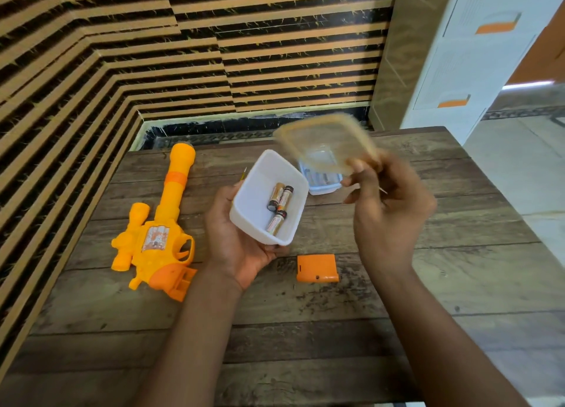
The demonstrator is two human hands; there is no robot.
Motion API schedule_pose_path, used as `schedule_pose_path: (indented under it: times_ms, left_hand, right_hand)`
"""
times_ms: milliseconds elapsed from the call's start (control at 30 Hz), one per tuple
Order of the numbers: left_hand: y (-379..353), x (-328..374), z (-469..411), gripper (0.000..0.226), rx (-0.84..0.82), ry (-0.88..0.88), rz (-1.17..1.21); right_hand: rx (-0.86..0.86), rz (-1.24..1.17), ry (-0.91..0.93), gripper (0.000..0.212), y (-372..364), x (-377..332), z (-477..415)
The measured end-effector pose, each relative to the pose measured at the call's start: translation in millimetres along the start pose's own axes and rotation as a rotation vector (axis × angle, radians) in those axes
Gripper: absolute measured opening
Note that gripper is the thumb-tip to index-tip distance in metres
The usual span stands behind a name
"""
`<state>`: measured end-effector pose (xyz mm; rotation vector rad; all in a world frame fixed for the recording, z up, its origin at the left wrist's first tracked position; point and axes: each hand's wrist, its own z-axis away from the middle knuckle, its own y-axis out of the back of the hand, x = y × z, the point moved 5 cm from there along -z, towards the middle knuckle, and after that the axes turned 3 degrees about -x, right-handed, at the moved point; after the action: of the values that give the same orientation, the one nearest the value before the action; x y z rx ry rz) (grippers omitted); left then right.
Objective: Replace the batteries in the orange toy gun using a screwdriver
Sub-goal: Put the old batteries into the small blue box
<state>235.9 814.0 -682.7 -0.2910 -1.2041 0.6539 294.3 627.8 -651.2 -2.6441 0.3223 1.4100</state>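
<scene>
With the battery cover (318, 268) already lying off the toy gun (159, 238), the left hand (241, 247) is gripping a tub (260, 189) of batteries (278, 206) while the right hand (388, 211) is pinching its lid (327, 144), so fitting and closing are remaining.

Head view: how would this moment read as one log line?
left hand holds white tub, three batteries inside | right hand holds clear lid | toy gun on table | orange cover lying apart

The translucent brownish plastic lid (327, 144), right of centre, was blurred, as was the right hand (388, 211) pinching its edge. Behind the lid, a pale blue-white plastic tub (321, 184) was half hidden, its contents unreadable. A thin yellowish tool (244, 172) showed only its tip above the white rectangular plastic container (260, 199). Both forearms (189, 345) ran off the bottom edge.
</scene>
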Motion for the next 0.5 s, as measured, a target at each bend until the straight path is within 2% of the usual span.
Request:
schedule_pose_path:
  times_ms: [100, 133, 300, 500]
  left_hand:
    - [-0.4, 0.9, -2.3, 0.058, 0.021, -0.035, 0.049]
    - [0.8, 1.4, -3.9, 0.058, 0.033, -0.048, 0.076]
    - [0.9, -2.8, -8.3, 0.064, 0.053, -0.053, 0.166]
    - [-0.3, -6.3, -10.6, 0.076, 0.054, -0.034, 0.182]
  right_hand:
    - [0.103, -0.051, -0.110, 0.009, 17.0, 9.5, -11.7]
    - [0.100, -0.012, -0.102, 0.008, 21.6, 14.5, -14.7]
    - [0.115, 0.270, -0.012, 0.027, 42.3, 46.9, -23.6]
    - [0.048, 0.401, -0.125, 0.032, 53.3, 77.1, -31.4]
